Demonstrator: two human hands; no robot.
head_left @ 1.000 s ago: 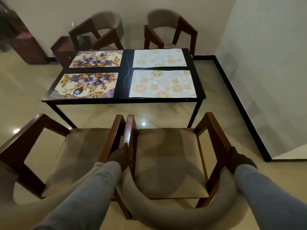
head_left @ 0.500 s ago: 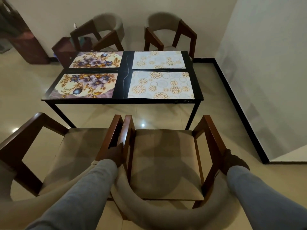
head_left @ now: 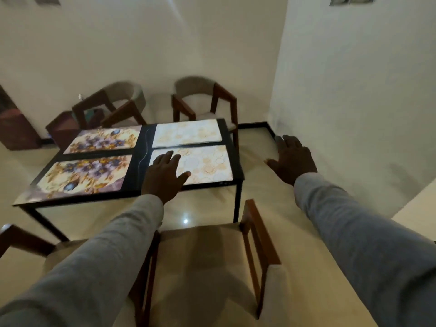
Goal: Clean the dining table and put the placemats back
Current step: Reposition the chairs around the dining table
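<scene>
Table [head_left: 135, 171]: black top on thin black legs, beyond the near chairs, four placemats laid flat on it in two rows.
Near chair [head_left: 207, 260]: closest, right under the arms; tan seat, brown wooden arm frame, padded back at the bottom edge.
Second near chair [head_left: 28, 241]: just left of the first, only its wooden arm and part of the seat in view.
Sleeves [head_left: 358, 232]: grey, both arms stretched forward over the chairs.
Left hand [head_left: 162, 177]: raised in the air, palm down, fingers spread wide, holding nothing; seen in front of the near pale mat; whether it touches the mat I cannot tell.
Right hand [head_left: 291, 161]: raised to the right of the table, over bare floor, fingers spread wide, empty.
Near floral mat [head_left: 82, 175]: purple and gold flowers, front left of the top.
Near pale mat [head_left: 203, 165]: white with gold circles, front right, partly hidden by the left hand.
Far floral mat [head_left: 103, 140]: back left, beside the far pale mat.
Far pale mat [head_left: 187, 133]: back right.
Gap: dark strip of tabletop between the floral and pale pairs.
Far chairs [head_left: 203, 100]: two, behind the table against the wall, same wood and tan padding.
Floor [head_left: 254, 185]: pale, glossy, one bright light spot under the table edge.
Wall [head_left: 354, 90]: cream, a corner juts out at right, black skirting along its base.
</scene>
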